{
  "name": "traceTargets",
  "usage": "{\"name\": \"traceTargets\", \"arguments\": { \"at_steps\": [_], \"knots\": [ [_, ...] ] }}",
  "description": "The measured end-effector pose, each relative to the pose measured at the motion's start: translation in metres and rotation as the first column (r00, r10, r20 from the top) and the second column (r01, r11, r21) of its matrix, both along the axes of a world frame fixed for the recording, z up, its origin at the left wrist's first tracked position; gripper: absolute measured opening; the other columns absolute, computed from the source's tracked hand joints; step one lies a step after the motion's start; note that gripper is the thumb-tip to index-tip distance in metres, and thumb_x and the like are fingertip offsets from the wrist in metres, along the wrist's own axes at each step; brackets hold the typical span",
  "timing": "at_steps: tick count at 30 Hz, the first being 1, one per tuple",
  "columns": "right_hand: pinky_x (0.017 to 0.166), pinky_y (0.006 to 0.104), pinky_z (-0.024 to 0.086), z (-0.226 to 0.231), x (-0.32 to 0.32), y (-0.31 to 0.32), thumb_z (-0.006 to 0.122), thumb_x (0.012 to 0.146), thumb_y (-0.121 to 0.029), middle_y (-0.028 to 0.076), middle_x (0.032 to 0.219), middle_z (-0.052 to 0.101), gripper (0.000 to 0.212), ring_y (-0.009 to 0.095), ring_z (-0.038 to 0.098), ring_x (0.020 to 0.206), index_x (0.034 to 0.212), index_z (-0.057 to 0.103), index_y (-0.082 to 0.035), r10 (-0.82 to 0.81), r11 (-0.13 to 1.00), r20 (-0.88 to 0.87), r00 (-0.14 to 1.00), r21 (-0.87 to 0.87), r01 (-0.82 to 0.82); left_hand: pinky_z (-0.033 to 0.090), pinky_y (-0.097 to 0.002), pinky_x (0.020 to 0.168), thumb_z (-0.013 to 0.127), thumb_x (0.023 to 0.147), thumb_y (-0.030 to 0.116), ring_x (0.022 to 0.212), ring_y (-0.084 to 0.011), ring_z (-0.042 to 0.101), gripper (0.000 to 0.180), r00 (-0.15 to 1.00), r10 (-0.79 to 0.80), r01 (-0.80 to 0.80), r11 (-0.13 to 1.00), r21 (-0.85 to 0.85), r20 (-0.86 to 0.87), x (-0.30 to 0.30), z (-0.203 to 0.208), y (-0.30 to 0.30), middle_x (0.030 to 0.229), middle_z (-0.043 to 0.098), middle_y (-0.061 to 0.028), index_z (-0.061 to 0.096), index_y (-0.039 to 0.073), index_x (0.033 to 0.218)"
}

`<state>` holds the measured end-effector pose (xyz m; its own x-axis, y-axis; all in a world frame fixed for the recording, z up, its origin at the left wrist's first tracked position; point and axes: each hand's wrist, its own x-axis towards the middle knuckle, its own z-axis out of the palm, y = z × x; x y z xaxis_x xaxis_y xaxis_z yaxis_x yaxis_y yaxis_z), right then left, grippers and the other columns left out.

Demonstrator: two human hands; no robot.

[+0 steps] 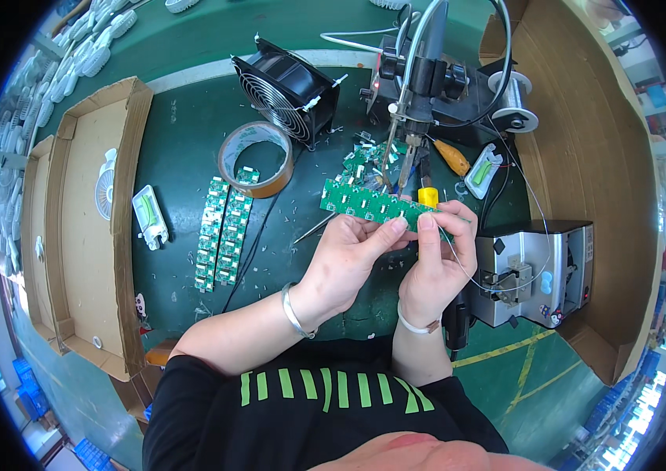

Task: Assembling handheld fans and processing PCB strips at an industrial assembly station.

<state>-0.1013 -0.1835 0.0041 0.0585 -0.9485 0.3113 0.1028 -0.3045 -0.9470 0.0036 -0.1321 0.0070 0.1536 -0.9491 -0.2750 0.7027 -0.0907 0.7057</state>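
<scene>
Both hands hold a long green circuit board strip [356, 201] up in front of me, just under the soldering iron [408, 166] on its stand. My left hand [352, 255] pinches the lower edge near the strip's middle, thumb on top. My right hand [439, 255] is closed on the right end, with its thumb laid on the board. A thin wire loops from the grey machine to the right hand's fingers; whether they grip it is hidden. Behind the strip lies a heap of small green board pieces [360, 162]. A yellow part [428, 196] shows beside the iron's tip.
Two more board strips [211, 231] lie left of a tape roll [278, 182]. Behind stands a black fan [286, 90]. At right are a solder spool [515, 102], an orange-handled tool [450, 157] and a grey machine [537, 271]. Cardboard boxes [85, 341] flank the bench.
</scene>
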Motion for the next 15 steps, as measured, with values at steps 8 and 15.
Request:
{"name": "traceTargets", "arguments": {
  "at_steps": [8,15],
  "knots": [
    [0.092,0.0321,0.042,-0.0014,-0.0004,0.0,0.068,0.081,0.007,0.011,0.105,0.052,0.012,0.018,0.053,0.101,0.091,0.064,0.0,0.0,1.0,-0.02,1.0,-0.016,0.0,0.05,-0.0338,0.092,0.06,0.096,0.016,0.1,-0.0154,0.063,0.027,1.0,-0.004,0.004,1.0,-0.012,0.007,0.0002,-0.0027,0.0,0.111,0.067,-0.0089,0.062,0.001,0.119],
    [0.091,0.0319,0.043,-0.0008,-0.002,0.0003,0.068,0.081,0.007,0.011,0.106,0.052,0.014,0.018,0.053,0.103,0.092,0.065,0.0,0.01,1.0,-0.051,0.999,-0.008,-0.011,0.051,-0.0298,0.088,0.062,0.095,0.017,0.095,-0.0131,0.064,0.027,1.0,0.023,-0.024,1.0,-0.013,-0.021,-0.0014,0.0005,-0.0014,0.106,0.068,-0.0072,0.062,0.001,0.117]
  ]
}}
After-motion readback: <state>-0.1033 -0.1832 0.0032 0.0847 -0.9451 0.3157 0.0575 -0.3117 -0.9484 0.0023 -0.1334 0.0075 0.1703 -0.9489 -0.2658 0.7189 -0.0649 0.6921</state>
